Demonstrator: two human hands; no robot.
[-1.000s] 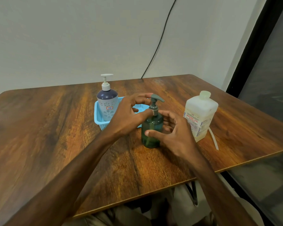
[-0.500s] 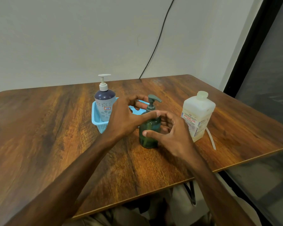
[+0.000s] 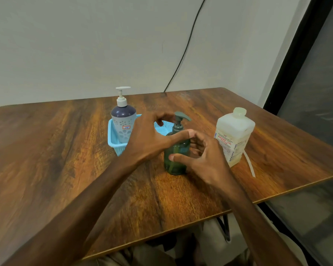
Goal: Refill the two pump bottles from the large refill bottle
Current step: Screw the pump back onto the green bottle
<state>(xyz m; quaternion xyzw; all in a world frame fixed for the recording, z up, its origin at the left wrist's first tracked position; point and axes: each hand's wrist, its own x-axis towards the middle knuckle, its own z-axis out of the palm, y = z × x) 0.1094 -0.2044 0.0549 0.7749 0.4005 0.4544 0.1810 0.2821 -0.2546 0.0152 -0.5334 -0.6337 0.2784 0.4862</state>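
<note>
Clasped green pump bottle [image 3: 174,162] round the body with right hand [image 3: 206,160], thumb on the front; curled left hand [image 3: 148,137] about its pump collar. Stood upright on wooden table [image 3: 65,150], between blue basket [image 3: 112,135] and white refill bottle [image 3: 235,135].

On the table [image 3: 46,150], the front pump bottle [image 3: 176,162] is held at frame centre between the left hand [image 3: 150,139] and right hand [image 3: 206,160], the rear pump bottle [image 3: 123,120] in the basket [image 3: 112,137] to its upper left, the refill bottle [image 3: 234,135] at right.
</note>
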